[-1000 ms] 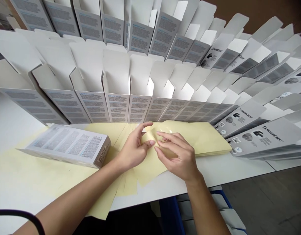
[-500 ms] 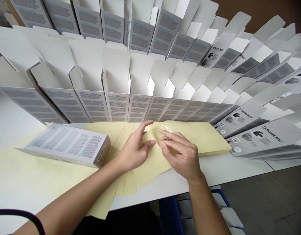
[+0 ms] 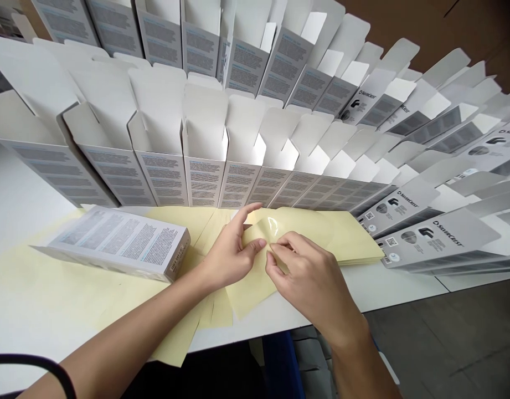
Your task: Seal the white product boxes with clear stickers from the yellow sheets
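My left hand point(image 3: 230, 249) pinches the edge of a pale yellow backing sheet point(image 3: 255, 282) between thumb and forefinger. A clear round sticker point(image 3: 271, 226) shows on that sheet just beyond the thumb. My right hand point(image 3: 308, 274) is close by, its fingertips pressed together on the sheet near the sticker. To the left of my left hand, a white-and-grey printed carton point(image 3: 122, 242) lies flat on loose yellow sheets. A stack of yellow sheets point(image 3: 354, 238) lies to the right, partly under the held sheet.
Rows of open grey-and-white cartons point(image 3: 205, 180) stand with flaps up along the far side of the white table point(image 3: 387, 291). SilverCrest cartons point(image 3: 429, 235) lie at the right. A black cable point(image 3: 26, 360) crosses the lower left corner, and a blue frame point(image 3: 279, 366) stands below the table edge.
My right hand has closed its fingertips on the sheet near the sticker and has shifted slightly down. The sticker shows more clearly, and the camera view has tilted a little.
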Demonstrator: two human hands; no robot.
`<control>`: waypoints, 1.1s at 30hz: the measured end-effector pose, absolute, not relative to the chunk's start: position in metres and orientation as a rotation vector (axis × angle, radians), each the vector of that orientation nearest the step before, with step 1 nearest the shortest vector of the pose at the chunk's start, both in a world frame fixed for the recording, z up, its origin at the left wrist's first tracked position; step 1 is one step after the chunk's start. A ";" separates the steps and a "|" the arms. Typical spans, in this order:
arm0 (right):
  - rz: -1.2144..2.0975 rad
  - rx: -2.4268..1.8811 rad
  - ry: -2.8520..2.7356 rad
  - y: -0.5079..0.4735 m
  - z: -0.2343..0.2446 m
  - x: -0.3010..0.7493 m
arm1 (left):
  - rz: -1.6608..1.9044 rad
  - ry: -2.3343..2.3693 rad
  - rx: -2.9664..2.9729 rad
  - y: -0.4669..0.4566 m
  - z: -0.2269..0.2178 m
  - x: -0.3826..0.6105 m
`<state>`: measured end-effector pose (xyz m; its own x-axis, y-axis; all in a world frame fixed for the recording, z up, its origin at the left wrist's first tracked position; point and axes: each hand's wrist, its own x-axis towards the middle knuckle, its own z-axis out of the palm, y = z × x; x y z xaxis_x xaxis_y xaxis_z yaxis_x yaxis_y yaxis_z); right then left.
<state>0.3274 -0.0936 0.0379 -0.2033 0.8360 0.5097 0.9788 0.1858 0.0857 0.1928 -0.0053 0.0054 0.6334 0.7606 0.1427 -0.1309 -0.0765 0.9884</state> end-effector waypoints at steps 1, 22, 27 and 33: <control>-0.575 -1.721 -2.135 -0.094 0.039 0.326 | 0.803 0.553 1.473 -0.006 0.005 0.193; -0.375 -1.846 -2.174 -0.092 0.053 0.321 | 0.863 0.533 1.642 -0.007 0.002 0.192; -0.379 -1.901 -2.149 -0.090 0.054 0.320 | 0.894 0.519 1.662 -0.008 0.001 0.193; -0.234 -1.989 -2.091 -0.090 0.057 0.321 | 0.877 0.511 1.670 -0.007 -0.001 0.192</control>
<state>0.3212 -0.0897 0.0565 -0.0403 0.9576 0.2852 0.9970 0.0575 -0.0522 0.1925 -0.0072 -0.0009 0.6295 0.7232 0.2841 -0.1086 -0.2801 0.9538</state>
